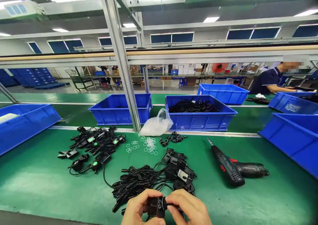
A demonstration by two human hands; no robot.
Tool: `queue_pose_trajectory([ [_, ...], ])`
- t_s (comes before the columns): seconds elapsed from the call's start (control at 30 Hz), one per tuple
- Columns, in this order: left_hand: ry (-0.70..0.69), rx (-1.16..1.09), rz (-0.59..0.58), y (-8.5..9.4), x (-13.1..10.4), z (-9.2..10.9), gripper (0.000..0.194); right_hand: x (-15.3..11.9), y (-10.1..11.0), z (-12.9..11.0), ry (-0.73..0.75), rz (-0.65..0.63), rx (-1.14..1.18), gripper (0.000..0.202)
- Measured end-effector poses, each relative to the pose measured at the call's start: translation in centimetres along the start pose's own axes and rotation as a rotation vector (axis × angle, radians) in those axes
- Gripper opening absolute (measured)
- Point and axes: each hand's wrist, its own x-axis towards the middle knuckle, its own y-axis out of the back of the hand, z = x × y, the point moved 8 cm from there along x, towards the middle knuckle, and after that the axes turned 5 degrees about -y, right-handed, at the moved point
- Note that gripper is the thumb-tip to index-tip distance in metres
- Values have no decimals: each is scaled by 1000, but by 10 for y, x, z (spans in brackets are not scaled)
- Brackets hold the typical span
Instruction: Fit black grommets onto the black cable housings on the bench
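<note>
Low at the front edge, my left hand [136, 207] grips a small black box-shaped device [154, 207] between thumb and fingers. My right hand [192, 206] pinches a small black knob-like fitting [164, 203] against the device's right side; whether it is seated cannot be made out. Just beyond my hands lies a bundle of black cables [136, 180] joined to several similar black devices [177, 165]. Thin white rings [149, 144] are scattered farther back, beside a small pile of black fittings [177, 137].
A cordless screwdriver [230, 168] lies at right on the green table [278, 198]. More cabled devices [95, 143] are heaped at left. Behind stand blue bins [201, 121], a plastic bag [155, 125] and a metal post [121, 56]. A co-worker [267, 79] sits at far right.
</note>
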Motion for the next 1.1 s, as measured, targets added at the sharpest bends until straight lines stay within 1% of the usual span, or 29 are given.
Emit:
queue_pose_trajectory([
  [0.13,-53,39,3,1,5,-7,44,4,-3,1,0,-27,-25,14],
  [0.23,-35,77,-4,-2,6,-11,42,0,-7,8,-39,-53,-71,18],
  [0.37,-28,156,3,-4,6,-10,41,-2,-18,13,-30,-146,-283,32],
  [0.43,-37,187,22,-5,6,-9,41,-1,-19,14,3,-143,-404,41],
  [0.5,-28,190,43,-4,6,-10,42,2,-18,15,28,-141,-462,45],
  [0.57,-12,177,54,-3,7,-13,43,5,-17,16,26,-175,-446,44],
  [0.67,-16,190,35,-2,8,-15,44,7,-18,16,19,-253,-389,41],
  [0.77,-101,285,32,0,9,-7,44,6,-21,15,28,-277,-385,41],
  [0.83,-182,357,39,0,10,1,45,5,-25,18,22,-256,-402,46],
  [0.9,-239,398,38,-3,10,7,47,4,-29,24,-17,-235,-417,52],
  [1.0,-232,406,35,-5,10,5,48,3,-31,34,-105,-256,-390,59],
  [1.1,-191,388,49,-4,11,1,45,6,-27,34,-151,-283,-299,53],
])
